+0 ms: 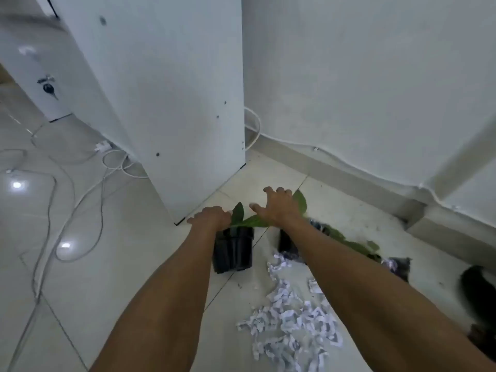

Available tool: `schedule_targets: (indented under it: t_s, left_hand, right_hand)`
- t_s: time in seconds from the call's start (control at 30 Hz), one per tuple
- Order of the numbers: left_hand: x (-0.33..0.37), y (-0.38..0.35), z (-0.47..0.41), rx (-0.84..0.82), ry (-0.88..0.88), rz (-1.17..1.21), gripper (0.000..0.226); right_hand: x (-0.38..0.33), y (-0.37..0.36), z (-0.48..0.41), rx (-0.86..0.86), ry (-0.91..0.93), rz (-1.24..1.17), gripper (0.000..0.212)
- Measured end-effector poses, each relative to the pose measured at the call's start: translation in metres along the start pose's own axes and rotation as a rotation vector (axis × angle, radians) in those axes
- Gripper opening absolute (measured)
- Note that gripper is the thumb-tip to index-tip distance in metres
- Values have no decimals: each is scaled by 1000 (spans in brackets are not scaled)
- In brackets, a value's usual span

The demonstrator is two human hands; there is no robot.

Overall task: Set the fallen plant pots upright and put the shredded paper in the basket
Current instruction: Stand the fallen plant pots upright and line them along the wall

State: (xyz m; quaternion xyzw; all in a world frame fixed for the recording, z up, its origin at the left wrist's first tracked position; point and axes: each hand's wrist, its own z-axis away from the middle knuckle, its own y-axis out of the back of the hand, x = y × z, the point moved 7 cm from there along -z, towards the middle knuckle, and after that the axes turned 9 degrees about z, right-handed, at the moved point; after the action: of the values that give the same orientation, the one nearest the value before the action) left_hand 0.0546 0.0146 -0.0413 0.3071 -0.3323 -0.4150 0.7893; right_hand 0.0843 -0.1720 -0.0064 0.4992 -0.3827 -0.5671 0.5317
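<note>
A black plant pot (233, 251) stands upright on the tiled floor with green leaves (243, 218) rising from it. My left hand (212, 217) is closed on its far rim. My right hand (279, 206) hovers over the leaves with fingers spread and holds nothing. Behind my right forearm a second black pot (287, 244) is mostly hidden; its leafy stem (357, 245) lies along the floor to the right. A heap of white shredded paper (295, 323) is strewn on the floor in front. At the right a third black pot (400, 267) lies on its side.
A white cabinet (161, 98) stands right behind the pots, and a white wall (362, 76) with a skirting board runs to the right. White cables (80, 183) trail over the floor at the left. A blurred dark object (477, 291) sits at the right edge.
</note>
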Motion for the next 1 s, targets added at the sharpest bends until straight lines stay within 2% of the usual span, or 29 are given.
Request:
schedule_targets:
  t_s: [0.1,0.23,0.4,0.53,0.7,0.8,0.9,1.0]
  left_hand:
    - [-20,-28,-15,-5,24,124,70]
    - [-36,-47,-23,16,73,366,71]
    - [-39,-52,-18,38,145,649,47]
    - [-49,-50,-16,59,207,829,37]
    - [-59,-51,0,-105,325,971,6]
    - [-61,-46,9,-179,348,911,17]
    - [-53,-33,15,-200,328,888,12]
    - [-36,-18,21,-196,323,886,12]
  right_hand:
    - [-9,-48,-4,-60,70,-36,71]
    - [-20,-96,-2,-288,71,-163,76]
    - [-25,-116,10,-479,-40,-404,83]
    - [-30,-113,11,-468,-54,-407,90]
    - [-30,-108,14,-502,-109,-456,92]
    - [-25,-103,19,-492,-158,-539,93]
    - [-16,-91,22,-379,-191,-665,82]
    - [-6,-73,23,-240,-167,-722,58]
